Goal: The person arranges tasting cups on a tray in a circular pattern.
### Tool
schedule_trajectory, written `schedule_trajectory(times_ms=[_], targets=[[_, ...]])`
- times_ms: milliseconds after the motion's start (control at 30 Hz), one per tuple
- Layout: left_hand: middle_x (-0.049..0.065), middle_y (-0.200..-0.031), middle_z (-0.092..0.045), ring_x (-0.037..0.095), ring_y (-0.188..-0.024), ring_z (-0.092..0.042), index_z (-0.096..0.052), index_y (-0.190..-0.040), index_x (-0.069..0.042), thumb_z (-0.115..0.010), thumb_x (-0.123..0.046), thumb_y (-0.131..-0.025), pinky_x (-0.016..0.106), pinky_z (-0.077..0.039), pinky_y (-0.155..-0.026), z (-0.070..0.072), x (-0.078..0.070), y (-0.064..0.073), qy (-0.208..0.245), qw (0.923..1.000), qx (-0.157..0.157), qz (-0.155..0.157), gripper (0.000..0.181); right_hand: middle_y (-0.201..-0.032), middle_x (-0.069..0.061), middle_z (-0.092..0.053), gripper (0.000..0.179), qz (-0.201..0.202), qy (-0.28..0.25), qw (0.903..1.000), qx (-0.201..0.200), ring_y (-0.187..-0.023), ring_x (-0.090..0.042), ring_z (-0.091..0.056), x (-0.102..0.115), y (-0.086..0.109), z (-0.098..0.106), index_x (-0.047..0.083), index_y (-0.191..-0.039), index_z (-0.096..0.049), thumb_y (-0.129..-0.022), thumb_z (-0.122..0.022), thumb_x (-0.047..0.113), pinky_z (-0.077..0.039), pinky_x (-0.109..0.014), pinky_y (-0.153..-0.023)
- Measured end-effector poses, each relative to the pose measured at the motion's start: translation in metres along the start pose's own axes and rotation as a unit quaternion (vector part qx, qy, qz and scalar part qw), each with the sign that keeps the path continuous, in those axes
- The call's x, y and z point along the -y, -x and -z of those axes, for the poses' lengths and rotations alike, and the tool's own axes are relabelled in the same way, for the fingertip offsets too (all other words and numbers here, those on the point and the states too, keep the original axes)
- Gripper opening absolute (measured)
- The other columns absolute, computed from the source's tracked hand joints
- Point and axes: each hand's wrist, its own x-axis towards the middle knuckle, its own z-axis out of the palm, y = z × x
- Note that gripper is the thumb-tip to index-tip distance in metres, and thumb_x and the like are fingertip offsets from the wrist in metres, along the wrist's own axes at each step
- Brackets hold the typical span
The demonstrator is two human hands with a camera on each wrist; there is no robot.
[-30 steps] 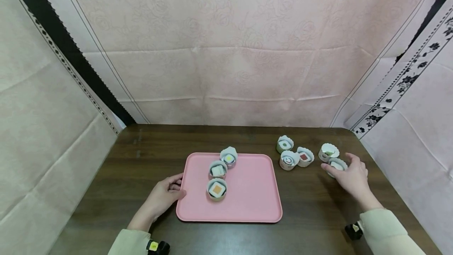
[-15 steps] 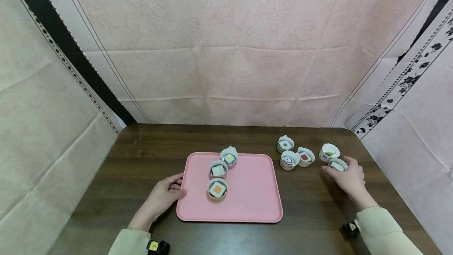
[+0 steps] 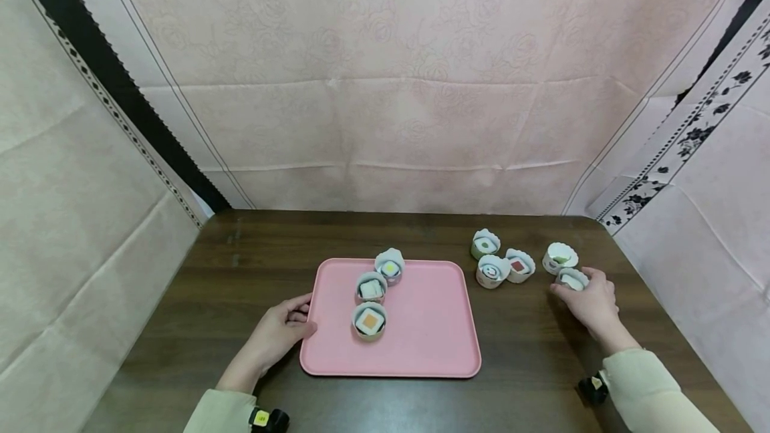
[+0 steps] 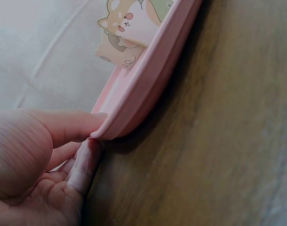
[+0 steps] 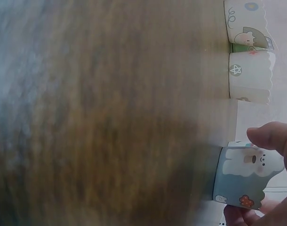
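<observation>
The left hand point(image 3: 278, 331) pinches the left rim of a pink tray point(image 3: 424, 329), thumb on top and fingers underneath in the left wrist view. Three small paper baking cups stand on the tray, among them one point(image 3: 369, 321) with an orange-and-white square inside. Over at the right, the right hand point(image 3: 597, 298) holds a scalloped paper baking cup point(image 3: 571, 278) between thumb and fingers. In the right wrist view this cup point(image 5: 242, 175) is blue-grey with a white bear print, upright, its base at the tabletop. Its contents look pale.
A white cup point(image 3: 559, 258) stands just behind the held one. Between it and the tray are three more cups, one with a red square point(image 3: 519, 266). The brown wooden table point(image 3: 337, 403) ends at hanging pale cloth point(image 3: 385, 152).
The right hand has shifted slightly left, its fingers closing in around the baking cup. Left hand and tray stay put.
</observation>
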Motion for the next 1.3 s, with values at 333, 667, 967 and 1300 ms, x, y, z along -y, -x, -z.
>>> schedule_trajectory(times_ms=[333, 667, 967, 1300], targets=[[0.011, -0.109, -0.056, 0.021, -0.091, -0.060, -0.055, -0.137, -0.009, -0.073, -0.003, -0.083, 0.030, -0.053, -0.073, -0.0002, 0.0000, -0.0004, -0.002, 1.0000, 0.000, 0.000, 0.057, -0.128, -0.038, -0.028, 0.089, -0.014, -0.002, 0.9998, 0.016, -0.107, -0.052, -0.033, 0.0004, 0.0006, 0.0010, -0.010, -0.143, -0.023, -0.085, -0.071, 0.038, -0.030, -0.059, -0.083], [0.012, -0.111, -0.056, 0.021, -0.091, -0.060, -0.053, -0.138, -0.005, -0.073, -0.003, -0.083, 0.030, -0.053, -0.072, 0.0003, -0.0037, 0.0022, 0.004, 1.0000, 0.005, -0.006, 0.058, -0.123, -0.035, -0.033, 0.084, -0.013, 0.003, 0.9996, 0.025, -0.104, -0.046, -0.039, -0.0033, -0.0019, 0.0007, -0.011, -0.138, -0.027, -0.084, -0.072, 0.035, -0.034, -0.056, -0.081], [0.012, -0.112, -0.056, 0.021, -0.091, -0.060, -0.052, -0.138, -0.006, -0.074, -0.003, -0.083, 0.029, -0.053, -0.072, 0.0005, -0.0032, 0.0022, 0.002, 1.0000, 0.006, -0.005, 0.059, -0.122, -0.032, -0.041, 0.076, -0.005, 0.010, 0.9997, 0.022, -0.104, -0.045, -0.042, -0.0057, -0.0023, -0.0006, -0.011, -0.135, -0.033, -0.086, -0.069, 0.035, -0.029, -0.060, -0.084], [0.013, -0.113, -0.055, 0.021, -0.092, -0.060, -0.053, -0.137, -0.005, -0.073, -0.003, -0.083, 0.029, -0.052, -0.072, 0.0006, -0.0031, 0.0020, 0.015, 0.9998, 0.010, -0.012, 0.058, -0.123, -0.031, -0.042, 0.074, 0.013, 0.008, 0.9995, 0.027, -0.105, -0.045, -0.043, -0.0031, 0.0047, 0.0016, -0.010, -0.135, -0.035, -0.088, -0.067, 0.038, -0.024, -0.064, -0.086]])
